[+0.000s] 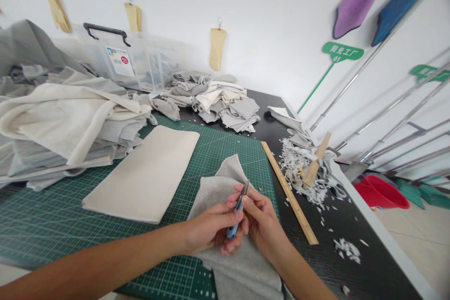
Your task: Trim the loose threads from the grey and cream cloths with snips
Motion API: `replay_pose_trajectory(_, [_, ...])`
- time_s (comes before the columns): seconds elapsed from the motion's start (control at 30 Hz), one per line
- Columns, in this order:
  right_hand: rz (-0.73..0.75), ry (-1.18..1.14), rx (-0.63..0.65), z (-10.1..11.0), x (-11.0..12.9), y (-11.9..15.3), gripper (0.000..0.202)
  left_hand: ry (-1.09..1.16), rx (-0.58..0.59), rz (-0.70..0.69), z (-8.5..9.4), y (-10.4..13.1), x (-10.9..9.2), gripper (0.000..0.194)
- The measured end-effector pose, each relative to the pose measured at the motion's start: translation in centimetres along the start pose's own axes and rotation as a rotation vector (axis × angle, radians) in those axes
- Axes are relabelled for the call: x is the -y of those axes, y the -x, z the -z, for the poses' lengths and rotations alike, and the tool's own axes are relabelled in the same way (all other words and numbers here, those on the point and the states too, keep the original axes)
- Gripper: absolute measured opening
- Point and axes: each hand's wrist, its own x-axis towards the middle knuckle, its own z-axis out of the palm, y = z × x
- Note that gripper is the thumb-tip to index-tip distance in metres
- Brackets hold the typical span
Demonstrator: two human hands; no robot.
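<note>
My left hand [214, 227] is closed around the blue handle of a small pair of thread snips [236, 218], with its thumb lying along the side. My right hand [263, 220] pinches the upper part of the same snips, near the metal blades, which point up and away from me. Beneath both hands lies a folded grey cloth [211, 192], partly hidden by the fingers and reaching toward the near edge. To the left, a flat cream-coloured cloth piece [147, 173] rests on the green cutting mat [183, 267].
A tall cloth pile [70, 126] stands at left, a lower one [218, 101] at the back. Behind is a clear plastic bin [140, 63]. On the right lie a wooden ruler [290, 194], scraps [302, 173] and a wooden strip [317, 161]. A red bucket [381, 192] stands beyond the table edge.
</note>
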Motion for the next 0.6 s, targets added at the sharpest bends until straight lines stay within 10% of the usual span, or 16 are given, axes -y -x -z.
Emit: replay_pose_trajectory(0.6, [-0.005, -0.042, 0.009, -0.16, 0.14, 0.00, 0.030, 0.013, -0.002, -0.006, 0.00, 0.03, -0.02, 0.028])
